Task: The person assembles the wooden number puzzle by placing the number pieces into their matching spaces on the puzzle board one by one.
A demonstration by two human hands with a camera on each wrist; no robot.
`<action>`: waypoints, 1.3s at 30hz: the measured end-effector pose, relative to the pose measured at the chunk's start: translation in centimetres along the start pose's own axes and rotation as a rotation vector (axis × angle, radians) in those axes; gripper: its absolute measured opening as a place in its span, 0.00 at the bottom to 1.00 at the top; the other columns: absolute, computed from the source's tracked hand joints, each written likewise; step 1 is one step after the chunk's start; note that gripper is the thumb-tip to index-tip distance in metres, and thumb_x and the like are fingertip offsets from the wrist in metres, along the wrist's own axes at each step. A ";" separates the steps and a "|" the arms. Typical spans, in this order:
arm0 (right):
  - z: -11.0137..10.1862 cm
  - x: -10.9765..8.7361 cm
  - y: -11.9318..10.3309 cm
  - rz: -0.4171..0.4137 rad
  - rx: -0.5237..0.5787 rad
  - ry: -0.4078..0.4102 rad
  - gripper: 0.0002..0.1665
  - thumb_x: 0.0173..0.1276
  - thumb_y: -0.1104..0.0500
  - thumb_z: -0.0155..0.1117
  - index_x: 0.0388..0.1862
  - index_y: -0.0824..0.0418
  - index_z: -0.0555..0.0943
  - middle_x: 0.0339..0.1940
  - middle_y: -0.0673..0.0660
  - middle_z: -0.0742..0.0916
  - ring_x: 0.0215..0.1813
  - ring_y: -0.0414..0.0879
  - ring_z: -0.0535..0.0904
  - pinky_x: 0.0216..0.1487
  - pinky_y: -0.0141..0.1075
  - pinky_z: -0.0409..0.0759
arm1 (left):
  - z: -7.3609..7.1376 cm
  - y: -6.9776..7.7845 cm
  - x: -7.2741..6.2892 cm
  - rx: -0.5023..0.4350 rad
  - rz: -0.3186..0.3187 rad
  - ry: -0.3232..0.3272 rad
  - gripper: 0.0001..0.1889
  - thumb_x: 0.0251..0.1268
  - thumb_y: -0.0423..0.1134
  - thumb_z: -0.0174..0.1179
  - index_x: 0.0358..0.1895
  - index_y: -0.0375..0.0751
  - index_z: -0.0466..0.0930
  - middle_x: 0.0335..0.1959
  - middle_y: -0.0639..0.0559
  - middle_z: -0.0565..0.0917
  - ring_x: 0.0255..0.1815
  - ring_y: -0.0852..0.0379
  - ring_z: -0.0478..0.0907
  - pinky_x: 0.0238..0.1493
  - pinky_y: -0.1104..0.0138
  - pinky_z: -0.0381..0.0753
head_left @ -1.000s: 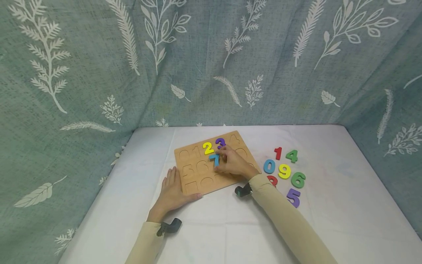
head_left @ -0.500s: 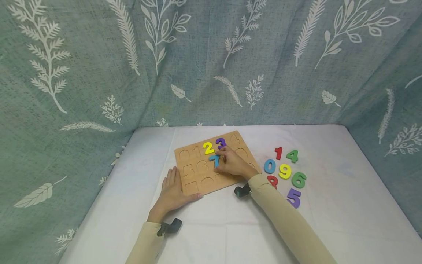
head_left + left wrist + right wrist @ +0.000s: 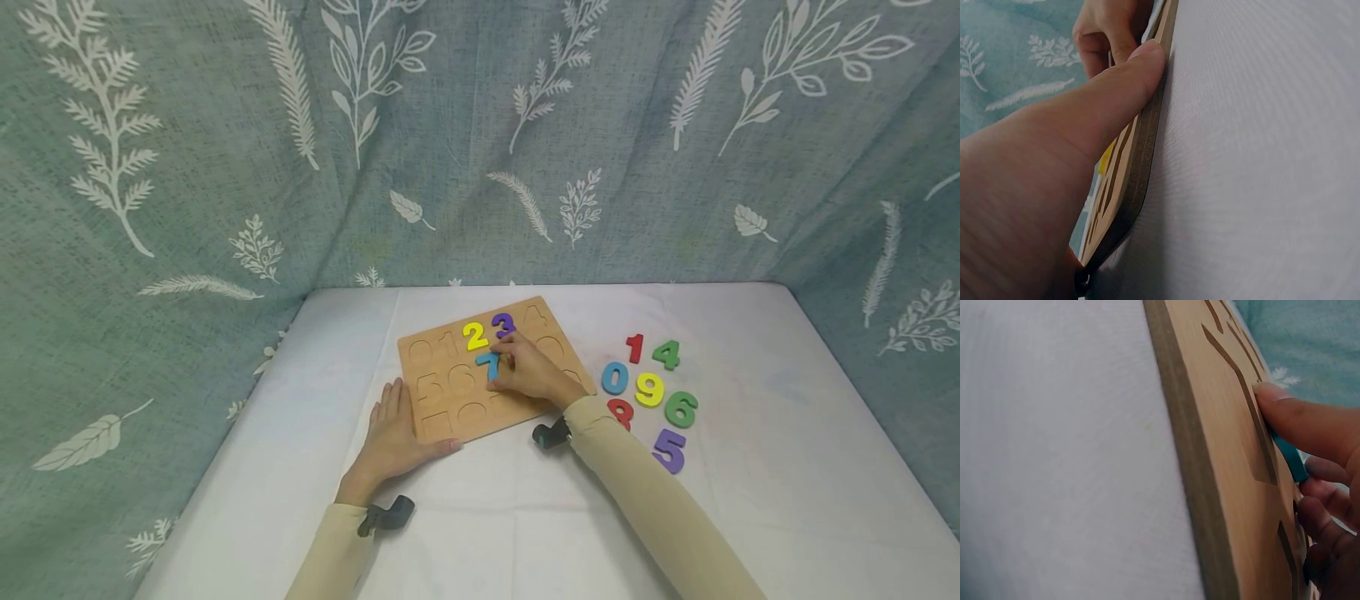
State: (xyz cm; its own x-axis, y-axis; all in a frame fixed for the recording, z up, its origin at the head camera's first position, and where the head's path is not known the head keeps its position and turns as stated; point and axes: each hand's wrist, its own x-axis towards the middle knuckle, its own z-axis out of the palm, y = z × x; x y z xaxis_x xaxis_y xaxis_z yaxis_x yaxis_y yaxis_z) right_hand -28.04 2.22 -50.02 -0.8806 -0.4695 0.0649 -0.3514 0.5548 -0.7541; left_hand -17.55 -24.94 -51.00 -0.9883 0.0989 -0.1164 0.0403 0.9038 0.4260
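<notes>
A wooden number puzzle board (image 3: pixel 517 412) lies slightly turned on the white cloth. My left hand (image 3: pixel 390 442) rests at its near left corner, fingers straight along the left side. In the left wrist view the left thumb (image 3: pixel 1141 62) lies over the near edge. With thumb and fingers, my right hand (image 3: pixel 528 371) pinches a blue number 7 (image 3: pixel 489 363) over the middle row. Seen from the right wrist, the blue 7 (image 3: pixel 1290 456) is mostly hidden behind the thumb. A yellow 2 (image 3: pixel 475 337) and a purple 3 (image 3: pixel 503 324) sit in the top row.
Right of the board lie a red 1 (image 3: pixel 634 348), green 4 (image 3: pixel 666 355), blue 0 (image 3: pixel 607 378), yellow 9 (image 3: pixel 657 382), green 6 (image 3: pixel 672 411) and purple 5 (image 3: pixel 670 458). A red 8 (image 3: pixel 620 409) is partly behind the right sleeve. A leaf-patterned curtain (image 3: pixel 465 142) hangs behind.
</notes>
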 end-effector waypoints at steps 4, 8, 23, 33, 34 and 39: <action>0.1 0.0 0.1 -0.004 -0.006 0.007 0.45 0.61 0.51 0.82 0.72 0.68 0.75 0.67 0.61 0.76 0.56 0.48 0.76 0.59 0.42 0.79 | 0.1 0.0 0.0 0.000 0.007 0.007 0.80 0.43 0.83 0.66 0.83 0.31 0.32 0.86 0.33 0.36 0.88 0.35 0.31 0.85 0.37 0.41; 0.1 -0.1 0.1 -0.001 -0.011 0.007 0.46 0.60 0.51 0.82 0.72 0.68 0.74 0.67 0.61 0.76 0.56 0.49 0.76 0.60 0.42 0.79 | 0.2 -0.2 0.0 0.001 0.009 0.009 0.79 0.43 0.82 0.66 0.84 0.31 0.32 0.86 0.33 0.36 0.88 0.35 0.32 0.84 0.36 0.41; 0.0 -0.2 0.0 0.001 -0.014 0.005 0.45 0.60 0.51 0.82 0.72 0.67 0.75 0.69 0.61 0.75 0.69 0.54 0.75 0.74 0.48 0.75 | 0.3 -0.2 0.2 0.017 -0.001 0.003 0.79 0.44 0.82 0.66 0.84 0.31 0.32 0.86 0.33 0.36 0.88 0.35 0.31 0.85 0.38 0.39; 0.0 -0.5 -0.2 0.004 -0.046 0.008 0.44 0.60 0.49 0.81 0.71 0.65 0.76 0.68 0.61 0.75 0.64 0.53 0.74 0.71 0.48 0.76 | 0.4 -0.1 0.1 0.012 0.006 0.016 0.79 0.44 0.82 0.66 0.83 0.30 0.32 0.86 0.32 0.37 0.88 0.34 0.31 0.85 0.38 0.39; 0.0 -0.5 -0.3 0.002 -0.049 0.008 0.44 0.61 0.49 0.81 0.71 0.65 0.76 0.68 0.61 0.76 0.62 0.52 0.74 0.69 0.47 0.76 | 0.4 -0.1 0.1 0.012 0.004 0.016 0.79 0.44 0.82 0.66 0.83 0.30 0.32 0.86 0.32 0.36 0.88 0.35 0.31 0.85 0.38 0.39; -0.1 -0.5 -0.3 -0.006 -0.054 0.013 0.43 0.61 0.49 0.81 0.71 0.64 0.77 0.68 0.61 0.76 0.56 0.50 0.73 0.62 0.44 0.77 | 0.3 -0.1 0.1 0.017 0.005 0.010 0.78 0.45 0.82 0.65 0.83 0.30 0.32 0.86 0.33 0.36 0.88 0.35 0.31 0.85 0.38 0.39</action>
State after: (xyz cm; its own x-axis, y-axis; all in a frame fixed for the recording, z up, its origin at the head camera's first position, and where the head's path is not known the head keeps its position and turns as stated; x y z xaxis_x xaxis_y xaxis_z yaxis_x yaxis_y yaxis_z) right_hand -27.51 2.35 -49.75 -0.8821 -0.4646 0.0781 -0.3735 0.5885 -0.7170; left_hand -17.56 -24.93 -51.35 -0.9895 0.0995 -0.1052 0.0478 0.9102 0.4113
